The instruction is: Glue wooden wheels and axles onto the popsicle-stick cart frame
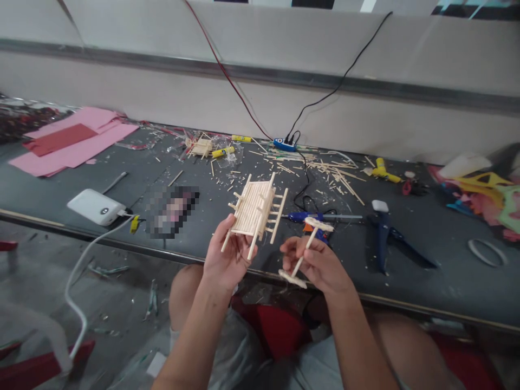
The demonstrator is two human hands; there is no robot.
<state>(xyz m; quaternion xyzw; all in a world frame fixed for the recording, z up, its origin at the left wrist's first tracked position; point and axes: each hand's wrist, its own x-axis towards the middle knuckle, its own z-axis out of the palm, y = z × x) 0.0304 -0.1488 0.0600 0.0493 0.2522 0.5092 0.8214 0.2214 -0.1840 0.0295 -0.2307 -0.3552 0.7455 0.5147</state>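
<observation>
My left hand (227, 254) grips a small cart body made of pale wooden sticks (254, 206), with rails and short posts along its side. It is held tilted above the table's front edge. To the right, my right hand (319, 260) pinches the stick of a wheel-and-axle piece (311, 238). This piece has a pale disc, seen nearly edge-on, at each end. The two wooden parts are apart. Behind the upper disc lies a blue hot glue gun (299, 216), partly hidden by that disc.
A dark table (227, 187) holds scattered sticks (337, 176), yellow glue tubes (223, 152) and a blue power strip (285, 143). Farther left are a white power bank (97, 207) and pink sheets (81, 141). Dark blue pliers-like cutters (384, 238) and a white ring (487, 253) lie right.
</observation>
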